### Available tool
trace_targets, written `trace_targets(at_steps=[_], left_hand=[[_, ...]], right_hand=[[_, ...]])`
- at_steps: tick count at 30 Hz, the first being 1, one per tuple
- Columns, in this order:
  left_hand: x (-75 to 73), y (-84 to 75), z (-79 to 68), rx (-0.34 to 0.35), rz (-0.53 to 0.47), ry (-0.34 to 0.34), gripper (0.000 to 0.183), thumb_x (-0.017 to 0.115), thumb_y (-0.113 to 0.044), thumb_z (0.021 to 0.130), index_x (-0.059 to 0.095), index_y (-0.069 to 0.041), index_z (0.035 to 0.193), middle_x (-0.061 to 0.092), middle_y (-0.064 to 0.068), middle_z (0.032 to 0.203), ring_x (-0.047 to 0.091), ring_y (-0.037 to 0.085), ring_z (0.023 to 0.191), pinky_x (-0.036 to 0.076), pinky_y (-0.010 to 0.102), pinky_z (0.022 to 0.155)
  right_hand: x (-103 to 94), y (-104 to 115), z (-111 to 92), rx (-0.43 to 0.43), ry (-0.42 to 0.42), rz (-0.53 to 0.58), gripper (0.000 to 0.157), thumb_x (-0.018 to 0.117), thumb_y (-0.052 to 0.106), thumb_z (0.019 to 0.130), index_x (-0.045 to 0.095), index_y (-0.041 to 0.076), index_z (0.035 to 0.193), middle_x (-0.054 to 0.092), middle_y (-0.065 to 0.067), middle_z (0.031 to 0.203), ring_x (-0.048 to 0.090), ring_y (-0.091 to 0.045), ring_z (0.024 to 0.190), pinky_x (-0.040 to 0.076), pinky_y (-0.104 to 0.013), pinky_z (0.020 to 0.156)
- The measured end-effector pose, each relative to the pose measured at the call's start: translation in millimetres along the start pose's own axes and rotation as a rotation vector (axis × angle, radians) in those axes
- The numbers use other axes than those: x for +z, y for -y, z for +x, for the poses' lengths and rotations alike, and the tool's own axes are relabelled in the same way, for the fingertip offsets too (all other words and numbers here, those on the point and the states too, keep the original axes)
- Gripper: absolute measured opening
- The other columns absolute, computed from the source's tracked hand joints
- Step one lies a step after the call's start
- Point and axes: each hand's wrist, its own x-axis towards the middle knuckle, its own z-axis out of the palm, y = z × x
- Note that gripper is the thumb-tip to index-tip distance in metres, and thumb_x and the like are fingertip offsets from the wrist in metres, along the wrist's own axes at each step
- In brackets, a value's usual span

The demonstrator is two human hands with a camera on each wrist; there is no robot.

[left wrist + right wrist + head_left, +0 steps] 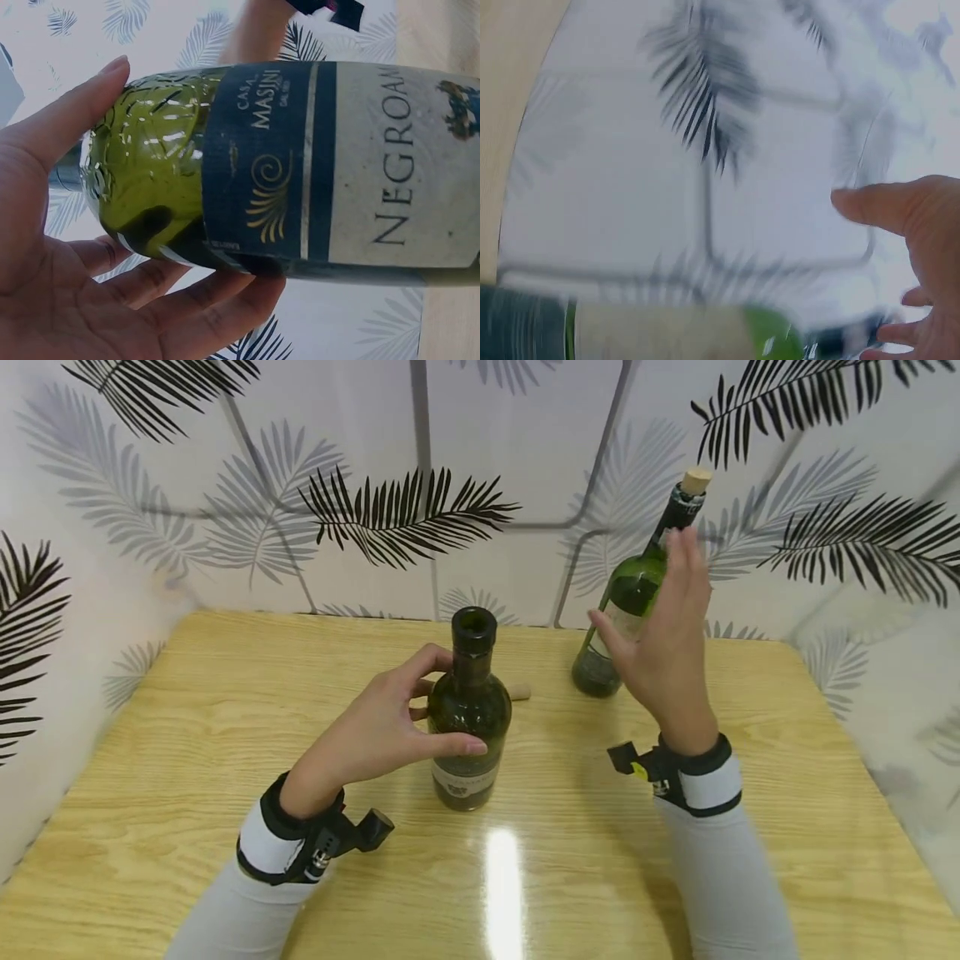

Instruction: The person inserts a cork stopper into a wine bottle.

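Note:
Near the middle of the table stands an uncorked dark green wine bottle [471, 710], upright with its mouth bare. My left hand [382, 718] holds it round the shoulder, thumb across the front and fingers behind. The left wrist view shows its blue and cream label [367, 165] side-on. Farther back on the right, a second green wine bottle [600, 668] has a cork [697, 481] sticking out of its neck. My right hand [671, 643] is raised in front of that bottle, thumb spread from straight fingers, and overlaps part of it in the head view.
A loose cork [519, 692] lies on the wooden table [225, 693] just behind the uncorked bottle, partly hidden by it. Past the table's back edge hangs a pale leaf-patterned cloth [510, 568]. Both wrists wear strapped cameras.

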Motion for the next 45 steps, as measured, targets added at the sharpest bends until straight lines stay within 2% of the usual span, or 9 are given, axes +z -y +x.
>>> trace_targets(at_steps=[2,7,11,15,20,26,32,38,45], left_hand=[[1.3,1.5,1.0,0.002,-0.002,0.026,0.071,0.086,-0.028,0.073,0.046,-0.022,0.131,0.054,0.001,0.13,0.051,0.034,0.123,0.049,0.048,0.093],[5.7,5.9,1.8,0.016,-0.022,0.133,0.08,0.085,-0.028,0.074,0.039,-0.024,0.139,0.053,0.005,0.133,0.052,0.033,0.123,0.048,0.047,0.094],[8.2,5.0,1.0,0.039,-0.035,0.173,0.08,0.085,-0.028,0.075,0.038,-0.026,0.139,0.052,0.004,0.136,0.05,0.03,0.125,0.047,0.048,0.095],[7.2,1.2,0.8,0.065,-0.029,0.174,0.082,0.085,-0.029,0.075,0.037,-0.026,0.14,0.052,0.003,0.137,0.049,0.024,0.127,0.048,0.046,0.096],[4.5,-1.5,0.7,0.082,-0.031,0.162,0.082,0.085,-0.028,0.075,0.037,-0.025,0.14,0.053,0.004,0.136,0.05,0.023,0.126,0.048,0.044,0.096],[2.1,-0.9,0.1,0.075,-0.053,0.163,0.083,0.086,-0.028,0.074,0.036,-0.024,0.141,0.054,0.005,0.134,0.052,0.024,0.123,0.048,0.044,0.096],[-0.8,20.1,9.2,0.095,-0.104,0.289,0.083,0.086,-0.02,0.074,0.038,-0.02,0.142,0.055,0.003,0.131,0.054,0.022,0.12,0.047,0.044,0.097],[3.3,41.8,18.6,0.098,-0.125,0.365,0.086,0.086,-0.019,0.073,0.038,-0.021,0.144,0.053,0.0,0.134,0.052,0.022,0.122,0.046,0.045,0.096],[14.9,48.5,20.1,0.12,-0.162,0.375,0.088,0.086,-0.019,0.074,0.034,-0.025,0.145,0.05,-0.001,0.135,0.051,0.022,0.122,0.045,0.043,0.098]], right_hand=[[9.9,12,-4,-0.095,0.059,-0.001,0.078,0.077,0.018,0.083,0.034,-0.004,0.144,0.028,-0.023,0.151,0.025,-0.034,0.14,0.023,-0.047,0.114],[56.9,12,-22,-0.172,0.471,-0.001,0.051,0.07,0.015,0.089,0.051,0.0,0.133,0.048,-0.021,0.138,0.047,-0.039,0.124,0.04,-0.051,0.101],[88.9,1,-36,-0.145,0.714,-0.079,0.041,0.068,0.018,0.09,0.058,0.007,0.128,0.059,-0.016,0.124,0.058,-0.037,0.11,0.051,-0.05,0.085],[95.7,-1,-41,-0.057,0.831,-0.198,0.024,0.065,0.023,0.092,0.067,0.012,0.114,0.064,-0.011,0.105,0.063,-0.032,0.093,0.054,-0.049,0.067],[95.4,-1,-35,0.01,0.842,-0.283,0.014,0.061,0.021,0.094,0.068,0.01,0.098,0.061,-0.007,0.091,0.062,-0.026,0.083,0.052,-0.045,0.062],[71.7,15,-21,0.018,0.868,-0.224,0.011,0.061,0.019,0.095,0.067,0.011,0.09,0.063,-0.003,0.087,0.059,-0.018,0.074,0.05,-0.038,0.06],[32.9,43,-20,-0.104,0.88,-0.12,0.004,0.062,0.01,0.092,0.066,0.009,0.094,0.066,-0.002,0.086,0.062,-0.017,0.075,0.052,-0.034,0.064],[6.6,53,-39,-0.126,0.931,-0.04,0.008,0.067,0.007,0.089,0.069,0.007,0.097,0.065,0.001,0.085,0.061,-0.014,0.077,0.052,-0.03,0.068],[-70.3,85,-8,-0.253,0.735,-0.07,0.024,0.065,0.002,0.09,0.066,0.008,0.114,0.061,0.001,0.096,0.06,-0.013,0.085,0.051,-0.033,0.073]])
